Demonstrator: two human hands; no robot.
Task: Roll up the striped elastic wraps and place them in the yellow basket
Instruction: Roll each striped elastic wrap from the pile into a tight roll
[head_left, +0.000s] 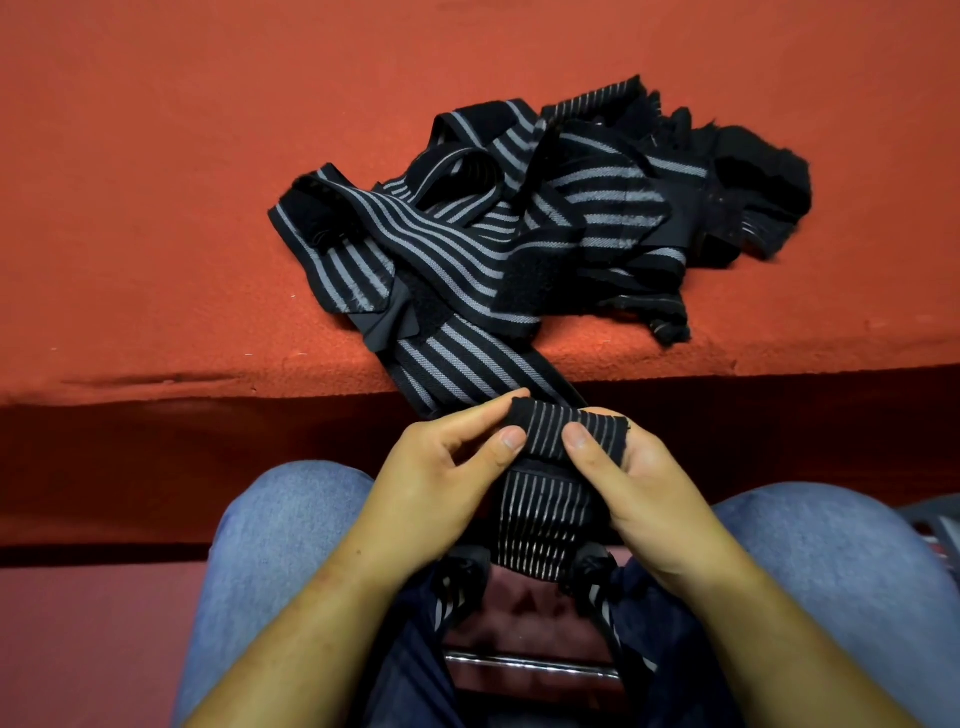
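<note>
Step in hand: rolling, early on. Both hands are working one wrap just past the near edge of the tabletop (156, 218), above the lap. L hand (441, 467) and R hand (644, 488) are each pinching one end of a small tight roll (550, 428). Thumbs are on its near face and the other fingers (488, 410) are curling behind it, so both hands are gripping the roll and neither is free.

A flat striped run (462, 369) is coming off the tabletop edge down to the hands. A ribbed stretch (540, 525) is hanging from under the roll btwn the knees. Can't tell which of the two is feeding the roll. The other wraps are lying in a tangled pile (571, 208) mid-tabletop, far of the hands, w/ the flat run leading into it. Basket isn't showing in this view.

Progress, my guess: only a few turns are in, most of the length is loose, nothing is ready for the basket yet.

Next move is prob. calling for:
- Turning the roll on w/ both thumbs under tension, edges square so it isn't coning.
- Drawing slack out of the pile, where what look like velcro patches (524, 280) may be snagging neighbours.
- Then fastening the end & locating the basket.
</note>
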